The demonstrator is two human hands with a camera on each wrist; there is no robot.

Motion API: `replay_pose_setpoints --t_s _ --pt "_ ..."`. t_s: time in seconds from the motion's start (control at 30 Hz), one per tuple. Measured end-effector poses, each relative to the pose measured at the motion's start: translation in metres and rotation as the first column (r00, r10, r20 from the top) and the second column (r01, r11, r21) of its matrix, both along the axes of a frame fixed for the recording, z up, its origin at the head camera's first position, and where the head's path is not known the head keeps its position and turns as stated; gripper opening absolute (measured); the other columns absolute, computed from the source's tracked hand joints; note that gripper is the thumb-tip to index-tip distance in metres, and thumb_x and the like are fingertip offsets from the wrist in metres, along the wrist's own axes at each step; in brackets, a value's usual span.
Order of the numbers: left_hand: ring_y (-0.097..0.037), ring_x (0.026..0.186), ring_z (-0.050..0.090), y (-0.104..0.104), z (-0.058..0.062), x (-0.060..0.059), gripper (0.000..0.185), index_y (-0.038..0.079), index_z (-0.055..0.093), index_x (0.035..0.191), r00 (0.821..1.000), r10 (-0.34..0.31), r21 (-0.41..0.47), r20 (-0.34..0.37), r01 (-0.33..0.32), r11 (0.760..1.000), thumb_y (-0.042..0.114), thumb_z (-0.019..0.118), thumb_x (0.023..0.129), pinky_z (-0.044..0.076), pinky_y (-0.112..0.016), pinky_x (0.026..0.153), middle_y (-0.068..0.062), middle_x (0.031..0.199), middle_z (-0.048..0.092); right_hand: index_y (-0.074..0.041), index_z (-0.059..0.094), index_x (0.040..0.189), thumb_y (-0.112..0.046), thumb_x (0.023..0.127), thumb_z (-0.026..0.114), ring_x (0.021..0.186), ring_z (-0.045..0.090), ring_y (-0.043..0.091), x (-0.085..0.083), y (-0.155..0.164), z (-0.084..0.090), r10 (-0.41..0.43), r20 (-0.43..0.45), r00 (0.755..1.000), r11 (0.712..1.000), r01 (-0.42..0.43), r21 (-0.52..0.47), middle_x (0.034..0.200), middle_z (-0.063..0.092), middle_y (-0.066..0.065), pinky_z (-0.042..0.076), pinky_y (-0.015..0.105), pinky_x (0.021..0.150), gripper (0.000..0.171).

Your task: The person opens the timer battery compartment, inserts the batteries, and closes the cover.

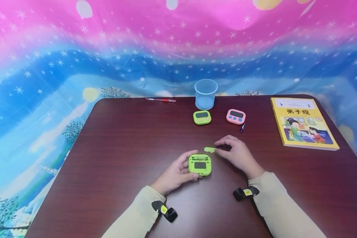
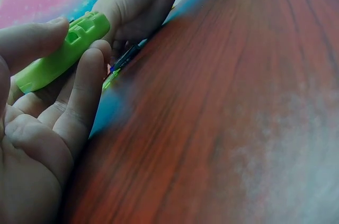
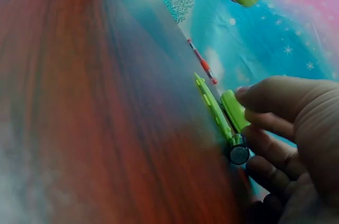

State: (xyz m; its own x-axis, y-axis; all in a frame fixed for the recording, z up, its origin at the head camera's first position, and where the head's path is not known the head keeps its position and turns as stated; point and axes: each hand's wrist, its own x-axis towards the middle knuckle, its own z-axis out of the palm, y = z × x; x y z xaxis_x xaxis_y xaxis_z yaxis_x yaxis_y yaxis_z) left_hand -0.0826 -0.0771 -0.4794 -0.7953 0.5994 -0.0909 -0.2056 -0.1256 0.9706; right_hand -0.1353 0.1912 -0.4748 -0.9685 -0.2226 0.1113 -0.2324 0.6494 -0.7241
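Note:
In the head view my left hand (image 1: pixel 178 170) holds a green timer (image 1: pixel 209 168), its back turned up and the battery compartment uncovered along the top edge. The left wrist view shows the thumb and fingers around this timer (image 2: pixel 58 60). A thin green battery cover (image 1: pixel 209 149) lies on the table just beyond it. My right hand (image 1: pixel 236 152) reaches down at the cover's right end, thumb and forefinger apart. In the right wrist view, a small battery (image 3: pixel 239 155) with a silver end sits beside the cover (image 3: pixel 214 108), close to the fingertips (image 3: pixel 257 167).
Farther back stand a green timer (image 1: pixel 202 117), a pink timer (image 1: pixel 235 116) with a small dark battery (image 1: pixel 242 127) beside it, and a clear blue cup (image 1: pixel 205 99). A red pen (image 1: pixel 160 100) lies at the back edge, a yellow book (image 1: pixel 306 125) at the right.

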Motion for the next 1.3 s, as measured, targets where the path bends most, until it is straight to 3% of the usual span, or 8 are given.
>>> replay_pose_setpoints --t_s 0.27,0.4,0.57,0.67,0.8,0.9,1.1,1.3 --pt "-0.023 0.099 0.070 -0.001 -0.003 -0.001 0.080 0.010 0.026 0.157 1.000 -0.002 0.013 0.000 0.002 1.000 -0.009 0.066 0.091 0.060 -0.032 0.084 -0.026 0.137 0.057 -0.012 0.077 0.103 -0.018 0.083 0.081 0.087 0.057 0.019 -0.003 -0.006 0.001 0.005 0.008 1.000 0.995 -0.006 0.098 0.097 0.063 -0.001 0.050 0.036 0.075 0.021" --pt "-0.024 0.099 0.070 0.000 -0.003 -0.001 0.079 0.010 0.027 0.157 1.000 0.003 0.012 -0.004 -0.003 1.000 -0.009 0.066 0.091 0.060 -0.033 0.084 -0.024 0.136 0.058 -0.010 0.078 0.100 -0.018 0.083 0.081 0.086 0.057 0.020 -0.005 -0.009 0.005 -0.003 0.022 1.000 0.991 0.000 0.132 0.093 0.060 0.000 0.048 0.041 0.080 0.018" --pt "-0.024 0.099 0.070 0.000 -0.003 0.000 0.079 0.010 0.027 0.157 1.000 0.004 0.010 0.002 -0.004 1.000 -0.009 0.066 0.091 0.060 -0.032 0.084 -0.024 0.136 0.058 -0.013 0.077 0.090 -0.018 0.080 0.081 0.087 0.060 0.020 -0.006 -0.014 0.007 0.011 0.030 0.999 0.988 -0.015 0.153 0.091 0.060 -0.001 0.035 0.050 0.088 0.012" --pt "-0.023 0.099 0.070 -0.001 -0.003 0.000 0.079 0.009 0.026 0.157 1.000 0.001 0.014 0.002 -0.001 1.000 -0.010 0.066 0.091 0.060 -0.032 0.084 -0.025 0.136 0.057 -0.017 0.076 0.087 -0.018 0.080 0.082 0.088 0.061 0.019 -0.005 -0.016 0.006 0.018 0.033 0.999 0.991 -0.022 0.133 0.090 0.063 -0.004 0.032 0.048 0.086 0.010" --pt "-0.024 0.099 0.070 -0.001 -0.002 0.000 0.080 0.009 0.027 0.157 1.000 -0.002 0.012 -0.007 0.002 1.000 -0.010 0.066 0.090 0.060 -0.032 0.085 -0.024 0.135 0.058 -0.018 0.077 0.088 -0.018 0.083 0.082 0.083 0.059 0.018 -0.002 -0.015 0.006 -0.008 0.039 0.999 0.999 0.006 0.050 0.086 0.067 -0.006 0.041 0.040 0.080 0.007" --pt "-0.024 0.099 0.070 -0.001 -0.002 0.000 0.079 0.010 0.027 0.157 1.000 -0.006 0.008 -0.007 0.006 1.000 -0.009 0.066 0.091 0.060 -0.032 0.085 -0.023 0.135 0.059 -0.018 0.077 0.089 -0.018 0.084 0.082 0.078 0.057 0.018 0.000 -0.015 0.009 -0.026 0.048 0.999 1.000 0.026 0.000 0.083 0.069 -0.005 0.048 0.034 0.069 0.007" --pt "-0.024 0.099 0.070 -0.001 -0.002 0.000 0.077 0.010 0.029 0.156 1.000 -0.006 0.018 -0.005 0.007 1.000 -0.009 0.066 0.091 0.060 -0.032 0.084 -0.026 0.135 0.058 -0.018 0.077 0.095 -0.018 0.085 0.082 0.073 0.057 0.018 0.004 -0.015 0.014 -0.016 0.048 0.999 0.999 0.018 -0.042 0.081 0.068 -0.005 0.050 0.029 0.062 0.011" --pt "-0.023 0.100 0.070 -0.001 -0.001 0.000 0.079 0.011 0.027 0.157 1.000 -0.011 0.022 -0.002 0.011 1.000 -0.010 0.065 0.091 0.060 -0.032 0.085 -0.027 0.137 0.056 -0.018 0.078 0.104 -0.015 0.088 0.079 0.076 0.058 0.020 0.010 -0.015 0.021 0.017 0.067 0.998 0.990 -0.007 -0.144 0.089 0.070 -0.002 0.053 0.027 0.059 0.017"
